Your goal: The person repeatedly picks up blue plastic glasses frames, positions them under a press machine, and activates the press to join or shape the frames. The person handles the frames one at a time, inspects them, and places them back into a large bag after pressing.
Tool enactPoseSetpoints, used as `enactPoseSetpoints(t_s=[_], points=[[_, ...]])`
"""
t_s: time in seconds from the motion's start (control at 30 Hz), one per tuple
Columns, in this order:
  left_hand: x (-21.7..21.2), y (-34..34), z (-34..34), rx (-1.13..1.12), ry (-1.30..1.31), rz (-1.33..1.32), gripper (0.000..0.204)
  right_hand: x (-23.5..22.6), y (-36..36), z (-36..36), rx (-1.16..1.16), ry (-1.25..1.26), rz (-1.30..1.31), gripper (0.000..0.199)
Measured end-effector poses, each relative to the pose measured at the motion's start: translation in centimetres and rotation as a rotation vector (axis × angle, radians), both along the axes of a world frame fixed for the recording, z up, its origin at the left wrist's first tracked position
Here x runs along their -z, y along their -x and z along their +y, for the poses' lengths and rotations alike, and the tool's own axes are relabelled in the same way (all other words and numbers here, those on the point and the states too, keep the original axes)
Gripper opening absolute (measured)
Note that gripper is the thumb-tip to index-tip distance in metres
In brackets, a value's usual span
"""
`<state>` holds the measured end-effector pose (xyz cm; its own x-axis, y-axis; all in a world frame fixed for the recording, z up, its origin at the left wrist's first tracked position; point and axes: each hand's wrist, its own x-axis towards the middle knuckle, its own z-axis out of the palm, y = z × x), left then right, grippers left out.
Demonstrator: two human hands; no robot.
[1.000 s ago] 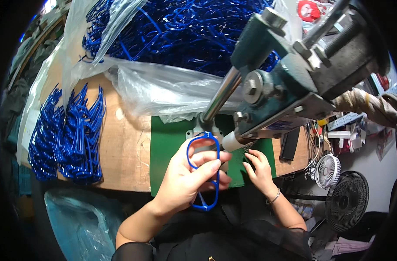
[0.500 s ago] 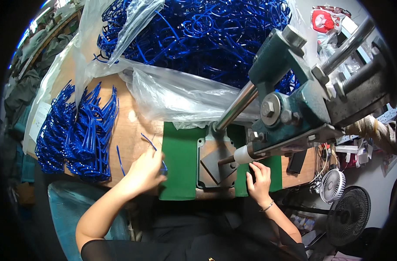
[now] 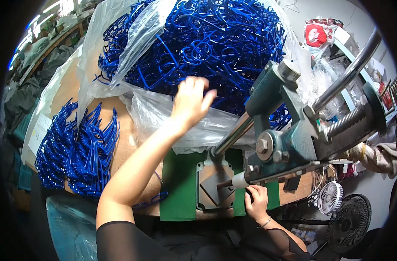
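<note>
I have the left hand (image 3: 190, 101) at upper centre, thumb and fingers apart, over the loose blue strips (image 3: 207, 43) and their clear bag (image 3: 148, 108); my right hand (image 3: 257, 202), thumb apart, sits lower right beside the press (image 3: 292, 141); blue bundles (image 3: 79, 152) lie left on the counter (image 3: 125, 148).

Bright white tube lights (image 3: 52, 6) glowed at the upper left above a long brown-edged wooden bench (image 3: 54, 45), near heaped dark grey cloth (image 3: 18, 98). A plain off-white wall (image 3: 309, 9) rose at the upper right. Beside the light-brown wooden tabletop (image 3: 124, 128) stood a round white fan (image 3: 330, 198) and a larger black one.
</note>
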<state>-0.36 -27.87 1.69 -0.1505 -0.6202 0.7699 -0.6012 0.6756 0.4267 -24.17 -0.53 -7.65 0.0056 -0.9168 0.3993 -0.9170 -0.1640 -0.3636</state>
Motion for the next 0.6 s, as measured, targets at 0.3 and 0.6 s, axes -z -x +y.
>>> enactPoseSetpoints(t_s=[0.3, 0.6], points=[[-8.6, 0.3, -10.2, -0.2, 0.071, -0.218, 0.022, 0.2, 0.0, 0.0, -0.038, 0.043, 0.012, 0.023], [-9.7, -4.9, -3.7, 0.207, -0.295, 0.355, 0.044, 0.2, 0.1, 0.2, -0.013, 0.07, -0.048, 0.019]])
